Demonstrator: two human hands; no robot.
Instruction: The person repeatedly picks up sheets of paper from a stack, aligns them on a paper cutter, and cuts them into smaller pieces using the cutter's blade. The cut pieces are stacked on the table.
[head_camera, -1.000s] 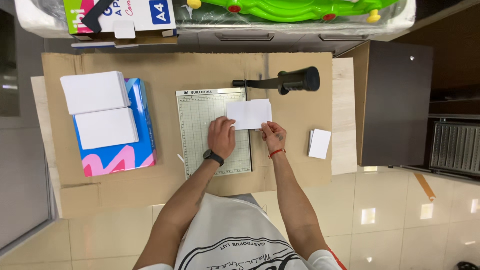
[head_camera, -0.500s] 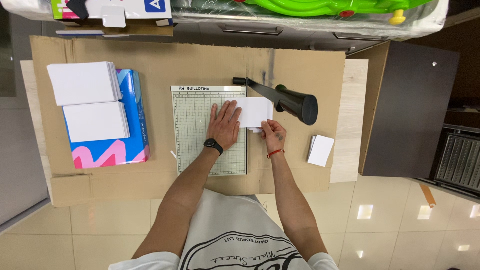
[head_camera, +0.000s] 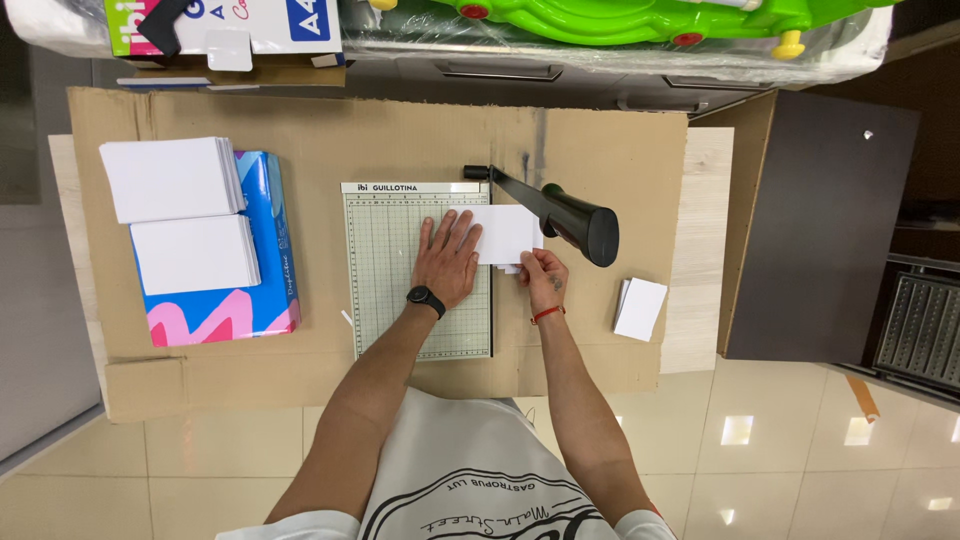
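A white sheet of paper (head_camera: 508, 234) lies across the right edge of the paper cutter (head_camera: 417, 270), near the middle of the worktop (head_camera: 600, 150). The left hand (head_camera: 447, 262) presses flat on it, fingers spread; the right hand (head_camera: 543, 278) pinches its overhanging near corner. The blade arm (head_camera: 560, 211) stands raised just beyond — squaring the sheet to the grid and keeping fingers left of the cutting edge seems wise. Cut slips (head_camera: 639, 308) sit near the right edge, paper stacks (head_camera: 185, 212) at the left — open cardboard lies between.

Blue-pink paper ream pack (head_camera: 262, 290) left; white box (head_camera: 225, 25) above
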